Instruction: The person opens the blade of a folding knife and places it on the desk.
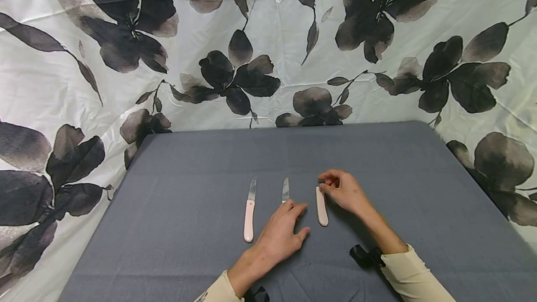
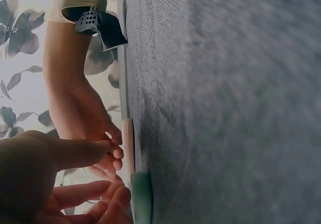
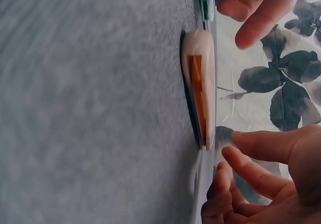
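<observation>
Three small knives lie in a row on grey cloth. The left knife (image 1: 249, 218) has a pale pink handle and its blade points away. Over the middle knife (image 1: 286, 189) hovers my left hand (image 1: 281, 233), fingers loosely bent and thumb apart; its green handle (image 2: 142, 196) shows in the left wrist view, close to the fingertips. My right hand (image 1: 345, 192) is at the blade end of the right knife (image 1: 321, 209), whose handle is also pale pink. Its fingers hide most of that blade. In the right wrist view, thumb and fingers are beside the knife, without a visible grip.
Grey cloth (image 1: 189, 227) covers the table. Behind and around it hangs a white sheet (image 1: 293, 36) with dark flower prints. A black wrist mount (image 1: 365, 256) sits by the right sleeve.
</observation>
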`<state>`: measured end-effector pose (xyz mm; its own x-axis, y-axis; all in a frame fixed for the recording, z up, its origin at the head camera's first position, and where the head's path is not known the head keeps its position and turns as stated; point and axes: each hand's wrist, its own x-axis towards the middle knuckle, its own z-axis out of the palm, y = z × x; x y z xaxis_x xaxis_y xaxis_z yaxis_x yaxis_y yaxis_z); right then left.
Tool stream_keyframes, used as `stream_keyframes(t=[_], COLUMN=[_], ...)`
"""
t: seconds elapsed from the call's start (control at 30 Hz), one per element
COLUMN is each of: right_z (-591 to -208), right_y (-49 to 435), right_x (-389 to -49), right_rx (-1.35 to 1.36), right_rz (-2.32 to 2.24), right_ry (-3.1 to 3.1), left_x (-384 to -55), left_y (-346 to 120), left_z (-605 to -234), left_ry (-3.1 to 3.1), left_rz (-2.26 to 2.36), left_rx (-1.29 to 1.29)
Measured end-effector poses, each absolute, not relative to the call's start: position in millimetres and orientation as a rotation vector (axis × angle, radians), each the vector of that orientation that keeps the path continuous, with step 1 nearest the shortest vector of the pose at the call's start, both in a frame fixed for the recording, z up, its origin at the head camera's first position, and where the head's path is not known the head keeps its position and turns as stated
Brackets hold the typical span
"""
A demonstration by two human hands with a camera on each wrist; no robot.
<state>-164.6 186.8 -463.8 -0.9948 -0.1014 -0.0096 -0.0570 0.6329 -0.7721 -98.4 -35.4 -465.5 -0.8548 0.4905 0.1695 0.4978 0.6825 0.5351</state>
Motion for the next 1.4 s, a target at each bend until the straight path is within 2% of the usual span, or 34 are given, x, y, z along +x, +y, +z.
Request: stream_keyframes(t=[0.67,1.4], right_z=[-466.0,-466.3], right_y=[194.9,191.6], right_x=[-160.8,-157.9], right_rx=[-0.104,-0.181], right_rz=[-1.168,-1.142], right_ry=[2.789,2.816], left_x=[-101.2,-106.5], left_y=[-6.5,0.8], left_z=[-467.3,-466.0], left_ry=[-2.890,-2.994], left_rz=[-0.923,-0.893], left_rx=[-0.848,-0.787])
